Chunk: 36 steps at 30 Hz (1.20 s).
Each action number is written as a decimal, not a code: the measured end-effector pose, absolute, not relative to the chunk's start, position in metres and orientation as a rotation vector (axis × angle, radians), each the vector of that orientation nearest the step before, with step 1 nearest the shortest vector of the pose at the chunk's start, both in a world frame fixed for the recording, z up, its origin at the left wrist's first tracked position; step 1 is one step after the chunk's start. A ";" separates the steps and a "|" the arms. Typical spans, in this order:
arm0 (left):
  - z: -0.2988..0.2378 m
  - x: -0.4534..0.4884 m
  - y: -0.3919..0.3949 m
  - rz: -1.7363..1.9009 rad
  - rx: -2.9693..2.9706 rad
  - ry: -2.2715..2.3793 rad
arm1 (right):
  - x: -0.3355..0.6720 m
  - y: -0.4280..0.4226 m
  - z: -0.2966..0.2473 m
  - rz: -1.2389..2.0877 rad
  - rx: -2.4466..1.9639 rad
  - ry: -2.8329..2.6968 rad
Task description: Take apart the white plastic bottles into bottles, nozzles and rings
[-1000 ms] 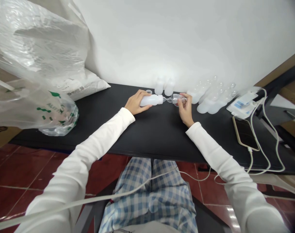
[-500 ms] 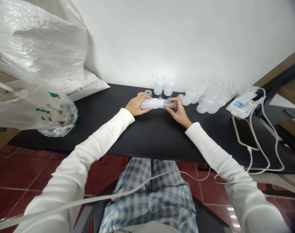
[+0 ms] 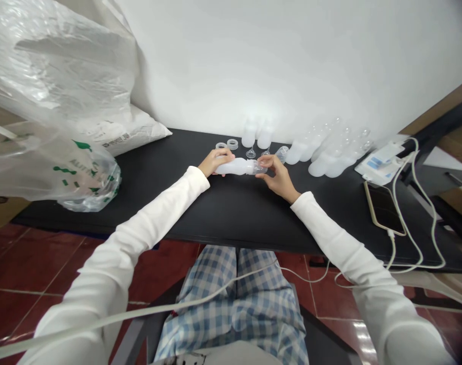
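A frosted white baby bottle (image 3: 234, 166) lies sideways between my hands, above the black table. My left hand (image 3: 216, 162) is closed around its base end. At the other end, the fingers of my right hand (image 3: 274, 173) grip the clear cap (image 3: 257, 167), which covers the bottle's top. Just behind stand two bottles without caps (image 3: 248, 133). Two clear nipples (image 3: 251, 152) rest in front of those. Two collar rings (image 3: 232, 144) lie behind my left hand, and a loose clear cap (image 3: 281, 153) sits beyond my right.
Several capped bottles (image 3: 332, 154) are grouped at the right. A phone (image 3: 384, 208) on a charging cable lies by a white box (image 3: 379, 165). Plastic bags (image 3: 90, 177) take up the left end of the black table (image 3: 231, 213). A white cable crosses my lap.
The bottle has shifted slightly left and down with my left hand. My right hand's fingers have moved over the cap, which now sits closer onto the bottle's top.
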<state>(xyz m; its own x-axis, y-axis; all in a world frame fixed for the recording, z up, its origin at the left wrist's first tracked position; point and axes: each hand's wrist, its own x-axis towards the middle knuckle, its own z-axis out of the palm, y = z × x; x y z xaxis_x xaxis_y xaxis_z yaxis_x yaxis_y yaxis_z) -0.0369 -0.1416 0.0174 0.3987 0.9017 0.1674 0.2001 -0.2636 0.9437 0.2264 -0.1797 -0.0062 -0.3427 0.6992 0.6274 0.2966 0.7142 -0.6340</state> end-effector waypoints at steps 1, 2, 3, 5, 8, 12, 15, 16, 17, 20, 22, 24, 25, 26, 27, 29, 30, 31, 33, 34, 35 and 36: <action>0.019 -0.037 -0.142 0.884 1.656 0.973 | 0.225 -0.181 -0.006 0.503 -0.768 -1.946; 0.021 -0.038 -0.143 0.850 1.615 0.974 | 0.225 -0.183 -0.005 0.502 -0.768 -1.960; 0.022 -0.038 -0.144 0.834 1.587 0.972 | 0.225 -0.184 -0.004 0.505 -0.765 -1.970; 0.024 -0.038 -0.147 0.847 1.548 0.963 | 0.225 -0.184 -0.003 0.503 -0.764 -1.977; 0.023 -0.033 -0.152 0.897 1.533 0.950 | 0.227 -0.184 0.001 0.443 -0.811 -1.984; 0.020 -0.026 -0.159 0.889 1.611 0.953 | 0.227 -0.187 0.007 0.349 -0.952 -2.003; 0.019 -0.022 -0.162 0.969 1.828 0.989 | 0.223 -0.191 0.010 0.363 -1.078 -2.008; 0.018 -0.021 -0.163 1.009 1.928 1.000 | 0.222 -0.192 0.010 0.383 -1.130 -1.995; 0.018 -0.020 -0.164 1.043 2.030 1.010 | 0.221 -0.192 0.011 0.406 -1.182 -1.971; 0.016 -0.016 -0.167 1.069 2.312 1.033 | 0.222 -0.187 0.008 0.493 -1.320 -1.877; 0.013 -0.014 -0.169 1.078 2.478 1.024 | 0.226 -0.180 0.005 0.561 -1.393 -1.838; 0.012 -0.011 -0.171 1.118 2.598 0.999 | 0.232 -0.171 0.001 0.608 -1.427 -1.819; 0.011 -0.010 -0.172 1.136 2.630 0.990 | 0.234 -0.168 0.000 0.626 -1.412 -1.817; 0.011 -0.009 -0.173 1.152 2.641 0.987 | 0.236 -0.166 -0.002 0.650 -1.383 -1.817; 0.011 -0.008 -0.174 1.167 2.631 0.990 | 0.237 -0.164 -0.002 0.678 -1.352 -1.815; 0.012 -0.006 -0.176 1.196 2.555 1.012 | 0.236 -0.166 -0.002 0.722 -1.308 -1.792; 0.012 -0.005 -0.176 1.210 2.491 1.028 | 0.235 -0.169 -0.001 0.713 -1.292 -1.771; 0.012 -0.005 -0.176 1.230 2.407 1.046 | 0.233 -0.171 0.001 0.677 -1.269 -1.757; 0.013 -0.003 -0.173 1.265 2.165 1.084 | 0.231 -0.177 0.004 0.530 -1.179 -1.792; 0.013 -0.003 -0.171 1.255 2.011 1.097 | 0.230 -0.179 0.006 0.452 -1.122 -1.852; 0.013 -0.002 -0.168 1.221 1.850 1.100 | 0.229 -0.181 0.007 0.385 -1.069 -1.928; 0.013 -0.002 -0.166 1.161 1.701 1.090 | 0.229 -0.181 0.008 0.336 -1.029 -2.008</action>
